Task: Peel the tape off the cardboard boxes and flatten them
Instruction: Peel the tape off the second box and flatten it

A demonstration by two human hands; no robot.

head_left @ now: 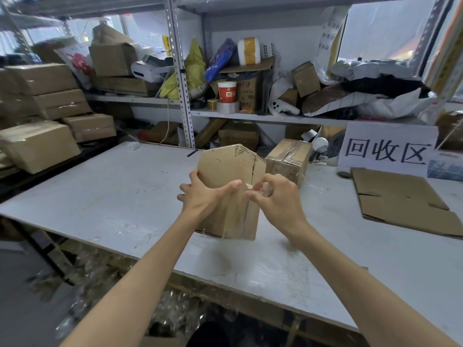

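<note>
Box: a brown cardboard box point(225, 166) stands on end at the centre of the frame. Its lower edge is on the table; it is still taped and not yet flattened.
Tape: clear glossy tape point(241, 216) runs down the seam of the near face, and a loose end lifts at mid-height between the hands.
Left hand: the left hand point(203, 196) curls its fingers round the box's left edge, with the thumb across the near face to steady it.
Right hand: the right hand point(278, 199) pinches the loose tape end between thumb and forefinger; the other fingers are loosely curled.
Risk: thin tape pulled at a sharp angle would likely snap or split into slivers, or tear away the paper surface. A hard tug could also twist the box out of the one-handed hold.
Second box: another taped box point(288, 159) sits just behind and to the right.
Flat cardboard: an opened-out sheet point(400, 204) lies at the right of the frame.
Table: the white top point(112, 191) is scuffed and marked.
Room: a white sign point(388, 149) stands at the right. Cluttered metal shelves point(250, 116) fill the top of the frame, and sealed cartons point(45, 116) are stacked at the left.
</note>
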